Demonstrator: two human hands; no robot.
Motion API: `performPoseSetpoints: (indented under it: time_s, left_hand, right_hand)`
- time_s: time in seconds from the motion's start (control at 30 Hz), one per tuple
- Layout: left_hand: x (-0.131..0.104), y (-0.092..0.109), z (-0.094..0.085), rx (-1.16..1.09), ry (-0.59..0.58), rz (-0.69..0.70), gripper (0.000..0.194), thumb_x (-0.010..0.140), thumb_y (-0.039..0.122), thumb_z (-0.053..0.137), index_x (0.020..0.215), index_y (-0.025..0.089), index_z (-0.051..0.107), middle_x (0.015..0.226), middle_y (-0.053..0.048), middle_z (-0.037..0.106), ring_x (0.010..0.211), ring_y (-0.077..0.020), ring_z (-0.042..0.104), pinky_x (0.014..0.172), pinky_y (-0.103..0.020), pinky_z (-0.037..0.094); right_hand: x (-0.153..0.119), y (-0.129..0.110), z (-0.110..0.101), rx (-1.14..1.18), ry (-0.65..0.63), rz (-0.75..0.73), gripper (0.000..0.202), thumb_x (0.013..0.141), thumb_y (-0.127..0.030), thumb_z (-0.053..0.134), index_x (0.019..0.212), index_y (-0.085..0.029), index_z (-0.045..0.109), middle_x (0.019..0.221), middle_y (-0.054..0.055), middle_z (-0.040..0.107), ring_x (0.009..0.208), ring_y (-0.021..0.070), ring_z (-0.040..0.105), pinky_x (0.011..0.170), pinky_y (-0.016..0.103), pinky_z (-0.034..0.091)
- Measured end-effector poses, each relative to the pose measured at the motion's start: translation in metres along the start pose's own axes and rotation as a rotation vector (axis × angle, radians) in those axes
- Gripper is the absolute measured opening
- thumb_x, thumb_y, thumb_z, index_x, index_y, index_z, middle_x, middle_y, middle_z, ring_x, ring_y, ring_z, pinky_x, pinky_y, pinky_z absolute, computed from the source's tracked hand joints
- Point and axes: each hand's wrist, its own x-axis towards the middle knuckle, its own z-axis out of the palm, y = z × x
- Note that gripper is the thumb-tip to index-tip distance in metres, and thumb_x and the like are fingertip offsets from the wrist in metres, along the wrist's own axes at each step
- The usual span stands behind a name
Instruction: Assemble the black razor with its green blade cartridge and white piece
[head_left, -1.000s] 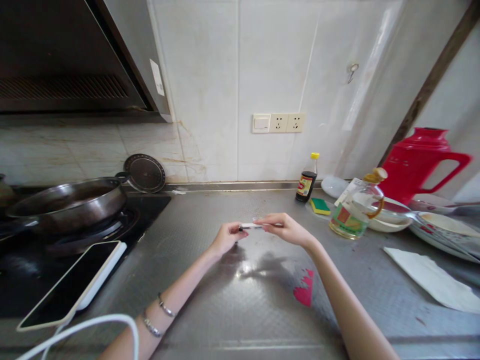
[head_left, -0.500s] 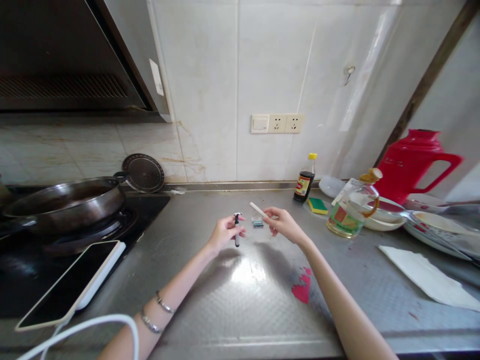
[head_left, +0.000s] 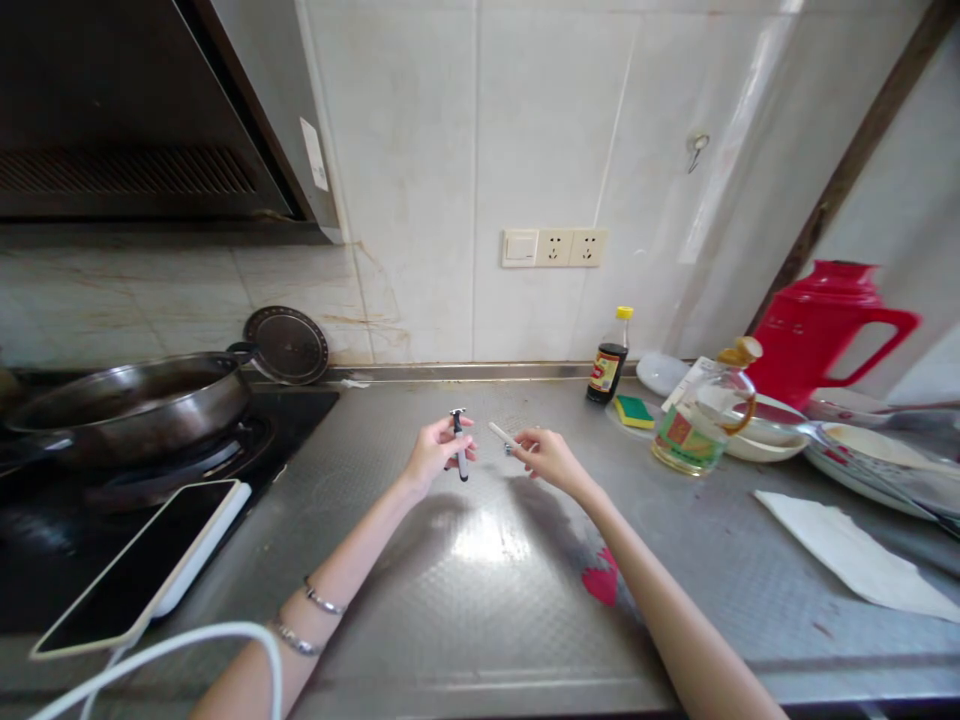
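My left hand (head_left: 435, 455) is closed around a razor (head_left: 460, 455) with a black and grey handle, held upright with its T-shaped head on top. To the right, my right hand (head_left: 547, 458) pinches a thin white stick (head_left: 501, 434) that points up and to the left; its exact kind is unclear. Just below that stick, by the right fingertips, shows a bit of a small greenish-silver piece (head_left: 508, 449), mostly covered by the hand. Both hands are over the metal countertop (head_left: 450, 640), a short gap between them.
Left, a pan (head_left: 142, 400) sits on the stove, and a phone (head_left: 142, 570) with a white cable lies near the front. Right are a soy sauce bottle (head_left: 606, 370), a sponge (head_left: 634, 411), an oil jug (head_left: 694, 435), a red thermos (head_left: 817, 330), bowls and a white paper (head_left: 855, 550).
My left hand has moved left with the razor. My right hand has shifted slightly left and down with the white stick, now covering most of the small greenish piece.
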Motion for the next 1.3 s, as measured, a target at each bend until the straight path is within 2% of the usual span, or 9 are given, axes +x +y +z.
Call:
performPoseSetpoints:
  time_s: [0.17, 0.37, 0.53, 0.73, 0.93, 1.07, 1.13, 1.3]
  left_hand:
    - [0.0, 0.0, 0.0, -0.003, 0.005, -0.009, 0.038, 0.067, 0.031, 0.066, 0.101, 0.017, 0.056, 0.073, -0.005, 0.065, 0.062, -0.0178, 0.065, 0.049, -0.021, 0.043]
    - [0.001, 0.0, -0.001, -0.024, 0.013, -0.026, 0.04, 0.064, 0.03, 0.067, 0.1, 0.016, 0.057, 0.072, -0.005, 0.065, 0.061, -0.0179, 0.065, 0.047, -0.021, 0.042]
    - [0.001, 0.0, -0.002, -0.015, 0.014, -0.024, 0.038, 0.065, 0.031, 0.066, 0.099, 0.017, 0.057, 0.071, -0.004, 0.065, 0.061, -0.0183, 0.065, 0.047, -0.021, 0.043]
    - [0.001, 0.002, -0.004, -0.037, 0.027, -0.031, 0.038, 0.064, 0.03, 0.067, 0.098, 0.016, 0.057, 0.07, -0.004, 0.065, 0.058, -0.0174, 0.065, 0.047, -0.021, 0.043]
    - [0.0, 0.003, -0.003, -0.051, 0.015, -0.033, 0.038, 0.064, 0.029, 0.066, 0.098, 0.017, 0.056, 0.07, -0.004, 0.064, 0.058, -0.0179, 0.065, 0.047, -0.023, 0.046]
    - [0.0, 0.003, -0.004, -0.061, 0.003, -0.035, 0.037, 0.065, 0.029, 0.067, 0.098, 0.016, 0.056, 0.071, -0.004, 0.064, 0.058, -0.0184, 0.065, 0.048, -0.025, 0.048]
    - [0.0, 0.002, -0.004, -0.067, -0.006, -0.042, 0.037, 0.065, 0.029, 0.067, 0.098, 0.016, 0.056, 0.071, -0.004, 0.064, 0.057, -0.0186, 0.065, 0.048, -0.025, 0.048]
    - [0.0, 0.0, -0.002, -0.076, -0.025, -0.052, 0.035, 0.066, 0.027, 0.066, 0.098, 0.016, 0.056, 0.07, -0.004, 0.064, 0.056, -0.0189, 0.065, 0.049, -0.027, 0.049]
  right_hand:
    - [0.0, -0.002, 0.003, -0.007, -0.007, 0.022, 0.017, 0.076, -0.024, 0.054, 0.082, -0.012, 0.065, 0.062, 0.002, 0.061, 0.046, 0.0109, 0.058, 0.04, 0.017, 0.044]
    - [-0.003, -0.006, 0.005, -0.109, -0.003, -0.065, 0.023, 0.08, -0.025, 0.048, 0.081, -0.013, 0.067, 0.057, 0.001, 0.061, 0.047, 0.0106, 0.055, 0.047, 0.018, 0.04]
    - [-0.007, -0.013, 0.005, -0.27, 0.02, -0.129, 0.027, 0.082, -0.024, 0.043, 0.071, -0.013, 0.065, 0.058, 0.002, 0.06, 0.049, 0.0095, 0.053, 0.051, 0.018, 0.036]
    - [-0.005, -0.015, 0.013, -0.244, 0.018, -0.032, 0.025, 0.083, -0.018, 0.04, 0.075, -0.013, 0.064, 0.057, 0.004, 0.062, 0.045, 0.0104, 0.055, 0.045, 0.017, 0.035]
    - [0.001, -0.018, 0.023, -0.219, 0.076, 0.091, 0.023, 0.079, -0.017, 0.045, 0.065, -0.013, 0.062, 0.053, 0.006, 0.064, 0.039, 0.0098, 0.054, 0.04, 0.016, 0.035]
    - [0.006, -0.021, 0.031, -0.348, 0.079, 0.103, 0.028, 0.077, -0.018, 0.048, 0.054, -0.013, 0.061, 0.048, 0.008, 0.062, 0.045, 0.0125, 0.057, 0.047, 0.018, 0.037]
    - [0.009, -0.021, 0.037, -0.444, 0.086, 0.082, 0.026, 0.076, -0.018, 0.05, 0.053, -0.012, 0.062, 0.052, 0.011, 0.064, 0.052, 0.0151, 0.06, 0.052, 0.02, 0.037]
    - [0.017, -0.021, 0.052, -0.602, 0.046, 0.055, 0.02, 0.075, -0.019, 0.05, 0.07, -0.011, 0.068, 0.074, 0.016, 0.069, 0.069, 0.02, 0.064, 0.055, 0.022, 0.037]
